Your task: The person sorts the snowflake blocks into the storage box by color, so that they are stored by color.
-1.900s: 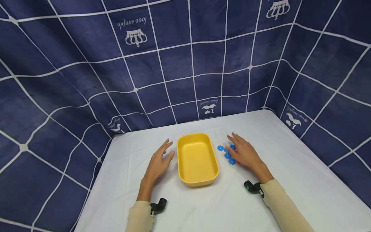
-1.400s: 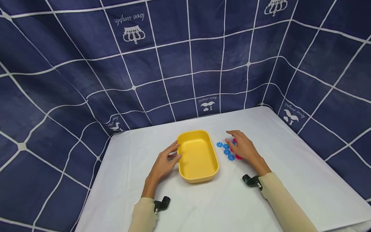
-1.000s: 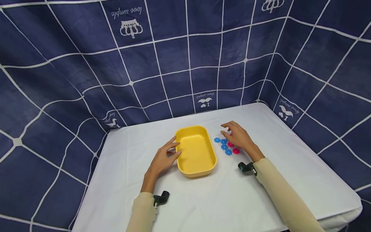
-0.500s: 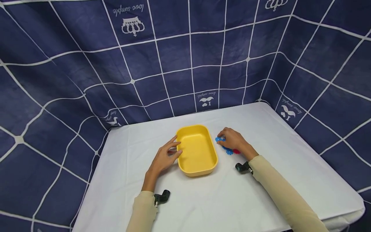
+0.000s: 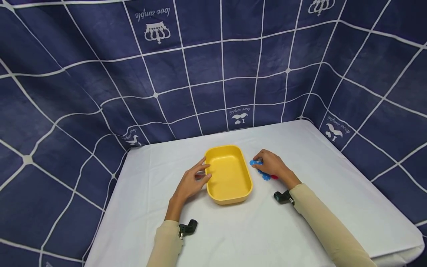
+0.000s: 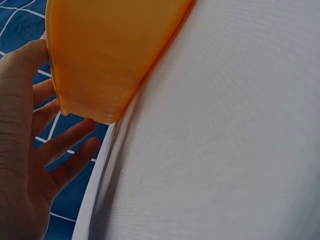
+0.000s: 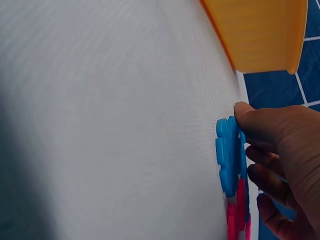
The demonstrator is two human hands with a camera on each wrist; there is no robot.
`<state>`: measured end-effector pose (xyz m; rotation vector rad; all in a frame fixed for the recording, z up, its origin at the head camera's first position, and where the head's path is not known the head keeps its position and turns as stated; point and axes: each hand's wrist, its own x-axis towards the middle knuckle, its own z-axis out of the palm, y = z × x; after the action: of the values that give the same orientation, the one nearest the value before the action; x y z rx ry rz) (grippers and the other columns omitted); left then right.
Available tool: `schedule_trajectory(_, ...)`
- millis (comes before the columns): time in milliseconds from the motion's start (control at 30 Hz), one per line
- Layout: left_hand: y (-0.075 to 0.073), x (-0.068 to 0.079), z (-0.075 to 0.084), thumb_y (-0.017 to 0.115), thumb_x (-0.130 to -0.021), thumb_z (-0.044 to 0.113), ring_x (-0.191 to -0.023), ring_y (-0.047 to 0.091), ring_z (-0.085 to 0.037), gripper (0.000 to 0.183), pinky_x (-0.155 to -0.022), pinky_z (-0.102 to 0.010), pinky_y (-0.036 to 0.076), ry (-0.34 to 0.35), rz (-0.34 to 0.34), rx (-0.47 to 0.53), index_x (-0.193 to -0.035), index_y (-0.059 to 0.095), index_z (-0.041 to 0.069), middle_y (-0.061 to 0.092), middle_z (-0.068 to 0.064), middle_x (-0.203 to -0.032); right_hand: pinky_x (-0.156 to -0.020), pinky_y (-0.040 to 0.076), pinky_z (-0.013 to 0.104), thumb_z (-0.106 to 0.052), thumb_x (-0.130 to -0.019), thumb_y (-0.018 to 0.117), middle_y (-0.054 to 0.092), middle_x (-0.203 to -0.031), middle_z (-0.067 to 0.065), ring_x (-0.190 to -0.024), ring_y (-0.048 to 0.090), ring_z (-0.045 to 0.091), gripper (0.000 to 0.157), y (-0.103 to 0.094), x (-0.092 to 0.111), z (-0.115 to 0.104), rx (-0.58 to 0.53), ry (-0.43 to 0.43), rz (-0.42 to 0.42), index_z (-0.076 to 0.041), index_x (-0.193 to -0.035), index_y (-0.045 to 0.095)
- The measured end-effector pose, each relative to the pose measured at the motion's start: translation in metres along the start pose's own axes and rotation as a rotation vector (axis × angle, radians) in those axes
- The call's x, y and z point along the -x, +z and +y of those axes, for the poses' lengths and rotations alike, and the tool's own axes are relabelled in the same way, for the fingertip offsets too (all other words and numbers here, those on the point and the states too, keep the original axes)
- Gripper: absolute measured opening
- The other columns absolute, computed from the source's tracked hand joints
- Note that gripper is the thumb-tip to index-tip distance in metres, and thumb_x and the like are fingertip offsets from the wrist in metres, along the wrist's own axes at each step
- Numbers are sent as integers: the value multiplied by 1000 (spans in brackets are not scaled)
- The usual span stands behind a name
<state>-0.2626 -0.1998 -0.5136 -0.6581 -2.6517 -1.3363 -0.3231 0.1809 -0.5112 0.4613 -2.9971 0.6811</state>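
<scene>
In the head view, my left hand (image 5: pixel 188 183) rests at the left wall of a shallow yellow tray (image 5: pixel 228 199), thumb and fingertips over the rim. The left wrist view shows its fingers (image 6: pixel 72 137) spread beside the tray's end. My right hand (image 5: pixel 271 164) is bent down over a small cluster of flower-shaped plastic discs. Its thumb and forefinger pinch at a blue disc (image 7: pixel 227 157); the thumb tip sits on its upper edge. Pink discs (image 7: pixel 233 220) lie just behind the blue ones. The hand partly covers the cluster.
A white cloth covers the table (image 5: pixel 230 237). Behind and to the right hangs a navy curtain (image 5: pixel 203 59) with white grid lines. A small black camera (image 5: pixel 188 227) is strapped at the left wrist, another black camera (image 5: pixel 282 197) at the right.
My left hand has come right to the tray's rim and stays there. My right hand has lowered onto the discs, its fingers closing on a blue one and covering most pink ones.
</scene>
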Motion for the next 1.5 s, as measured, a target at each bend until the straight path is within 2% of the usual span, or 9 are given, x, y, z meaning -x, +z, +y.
schedule_trajectory(400,0,1,0,74,-103,44,-135,64,-20,55,-99,-37,62,25,11,-22,-146,68,12,43,4,-171,-97,60,52,-40,-92,87,71,-117,9,-100,68,28,37,-2,3,-1,27,-31,58,-9,-113,81)
schedule_trajectory(633,0,3,-1,76,-101,46,-136,62,-17,57,-97,-39,62,0,24,-27,-146,68,12,46,10,-168,-90,63,47,-39,-93,86,71,-119,8,-98,68,24,37,-13,3,-8,14,-48,93,-11,-116,81)
schedule_trajectory(1067,1,3,-4,77,-100,44,-126,66,-15,54,-98,-39,62,-7,29,-23,-145,69,14,45,16,-167,-87,65,48,-36,-91,89,71,-124,10,-100,70,27,39,-39,4,-33,43,-95,155,-12,-120,80)
schedule_trajectory(1300,1,3,-4,77,-100,45,-127,66,-15,54,-98,-39,62,-8,26,-21,-144,69,14,45,16,-167,-85,65,44,-40,-92,88,72,-126,9,-100,70,26,40,-42,7,-45,42,-115,147,-13,-120,80)
schedule_trajectory(1500,1,3,-4,76,-101,44,-125,66,-16,54,-97,-39,62,0,29,-17,-144,69,13,45,14,-168,-78,64,39,-38,-92,88,73,-122,6,-96,70,23,36,-39,3,-58,40,-195,170,-13,-117,81)
